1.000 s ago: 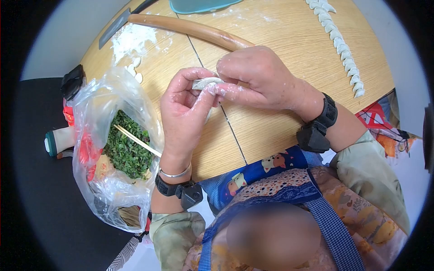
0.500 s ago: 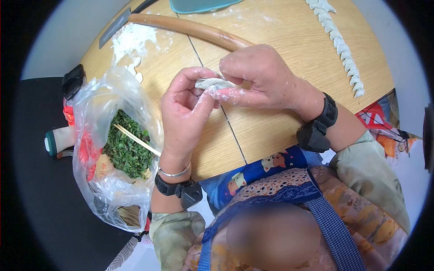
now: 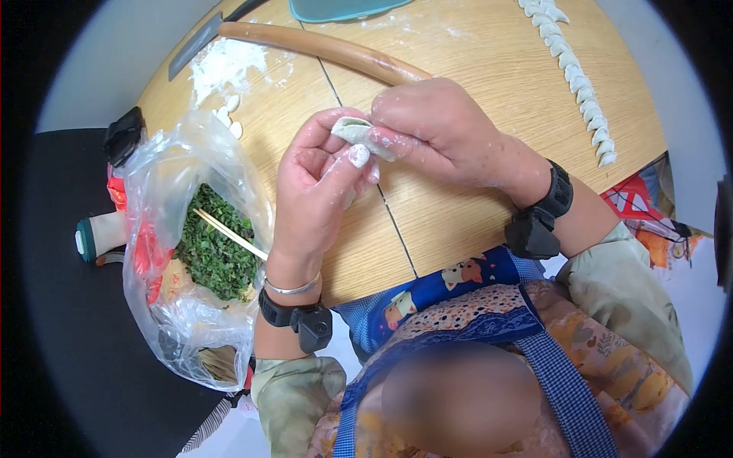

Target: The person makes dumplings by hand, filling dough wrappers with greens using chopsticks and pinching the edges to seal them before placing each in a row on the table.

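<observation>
Between my two floury hands is a folded dumpling, pale dough with its left end showing a small gap along the edge. My left hand cradles it from the left, with the fingers curled behind and the thumb just below it. From the other side my right hand pinches the dough edge between thumb and bent forefinger. The dumpling's right end is hidden under the right fingers. To the left, chopped green filling sits in a clear plastic bag, with chopsticks stuck in it.
A wooden rolling pin lies beyond my hands, near a knife. Loose flour and several small dough pieces lie at the left. A row of finished dumplings runs along the table's right side. A teal tray is at the back.
The dumpling has tilted and shows more of its left end. My left thumb has come off the dough edge and dropped lower, while my right fingers still pinch it.
</observation>
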A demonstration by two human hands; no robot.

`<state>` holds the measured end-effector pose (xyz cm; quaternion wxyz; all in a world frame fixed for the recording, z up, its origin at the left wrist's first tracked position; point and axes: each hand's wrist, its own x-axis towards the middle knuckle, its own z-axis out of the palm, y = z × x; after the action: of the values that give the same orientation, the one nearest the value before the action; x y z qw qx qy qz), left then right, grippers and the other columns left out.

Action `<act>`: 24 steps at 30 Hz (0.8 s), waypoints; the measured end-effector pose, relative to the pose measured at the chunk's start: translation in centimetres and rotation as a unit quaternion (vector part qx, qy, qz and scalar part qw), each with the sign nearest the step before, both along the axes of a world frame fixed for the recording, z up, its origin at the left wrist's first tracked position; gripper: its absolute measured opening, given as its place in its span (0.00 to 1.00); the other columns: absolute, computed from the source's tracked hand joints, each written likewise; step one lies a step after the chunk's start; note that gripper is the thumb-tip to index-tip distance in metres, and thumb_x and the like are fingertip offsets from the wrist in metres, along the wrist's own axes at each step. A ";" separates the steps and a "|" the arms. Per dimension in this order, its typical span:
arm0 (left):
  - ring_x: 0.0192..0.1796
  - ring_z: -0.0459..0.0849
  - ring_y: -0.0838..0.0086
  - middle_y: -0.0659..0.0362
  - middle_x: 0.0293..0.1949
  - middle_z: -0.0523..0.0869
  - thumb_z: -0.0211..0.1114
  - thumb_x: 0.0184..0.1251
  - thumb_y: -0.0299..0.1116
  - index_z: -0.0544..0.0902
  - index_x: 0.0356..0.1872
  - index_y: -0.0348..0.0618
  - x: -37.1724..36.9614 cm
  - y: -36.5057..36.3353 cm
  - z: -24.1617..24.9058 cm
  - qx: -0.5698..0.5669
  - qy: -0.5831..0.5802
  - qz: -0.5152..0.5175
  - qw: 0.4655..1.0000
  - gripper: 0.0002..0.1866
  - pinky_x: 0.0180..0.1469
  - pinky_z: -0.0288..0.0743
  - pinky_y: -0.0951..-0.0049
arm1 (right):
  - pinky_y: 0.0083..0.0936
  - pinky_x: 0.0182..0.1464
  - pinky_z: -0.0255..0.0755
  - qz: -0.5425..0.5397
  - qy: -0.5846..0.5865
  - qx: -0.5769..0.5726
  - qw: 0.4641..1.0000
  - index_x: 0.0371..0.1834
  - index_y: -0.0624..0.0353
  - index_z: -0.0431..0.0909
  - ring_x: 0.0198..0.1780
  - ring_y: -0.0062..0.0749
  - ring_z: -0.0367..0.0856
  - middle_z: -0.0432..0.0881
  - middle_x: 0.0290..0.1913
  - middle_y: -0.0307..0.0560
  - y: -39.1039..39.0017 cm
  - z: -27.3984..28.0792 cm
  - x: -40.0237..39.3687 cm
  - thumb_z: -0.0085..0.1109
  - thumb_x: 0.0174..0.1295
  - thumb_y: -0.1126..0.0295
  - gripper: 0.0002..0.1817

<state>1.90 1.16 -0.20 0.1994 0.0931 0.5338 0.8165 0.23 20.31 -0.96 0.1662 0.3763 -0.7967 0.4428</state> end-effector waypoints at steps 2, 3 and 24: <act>0.33 0.79 0.82 0.59 0.39 0.83 0.59 0.68 0.23 0.75 0.53 0.36 0.1 -0.1 0.0 -0.010 0.008 -0.010 1.000 0.14 0.33 0.69 0.85 | 0.38 0.32 0.71 0.003 -0.008 0.004 1.000 0.36 0.56 0.78 0.30 0.47 0.79 0.79 0.26 0.48 0.2 0.3 0.0 0.57 0.65 0.63 0.09; 0.33 0.79 0.82 0.59 0.38 0.83 0.59 0.68 0.24 0.75 0.53 0.37 0.1 -0.2 0.0 -0.020 0.016 -0.020 0.999 0.13 0.32 0.69 0.85 | 0.38 0.32 0.71 0.005 -0.015 0.008 1.000 0.35 0.56 0.78 0.30 0.47 0.79 0.78 0.26 0.47 0.2 0.4 -0.1 0.57 0.65 0.62 0.09; 0.42 0.80 0.84 0.63 0.42 0.82 0.62 0.66 0.20 0.77 0.51 0.34 0.6 -0.1 0.3 -0.130 0.064 -0.017 0.989 0.13 0.42 0.73 0.84 | 0.37 0.28 0.71 -0.002 0.018 0.032 0.999 0.26 0.54 0.76 0.26 0.46 0.78 0.77 0.22 0.46 0.4 0.6 0.1 0.59 0.61 0.62 0.10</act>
<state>2.53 1.03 0.14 0.1893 0.1278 0.6455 0.7288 0.34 20.72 -0.35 0.1692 0.3875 -0.8083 0.4097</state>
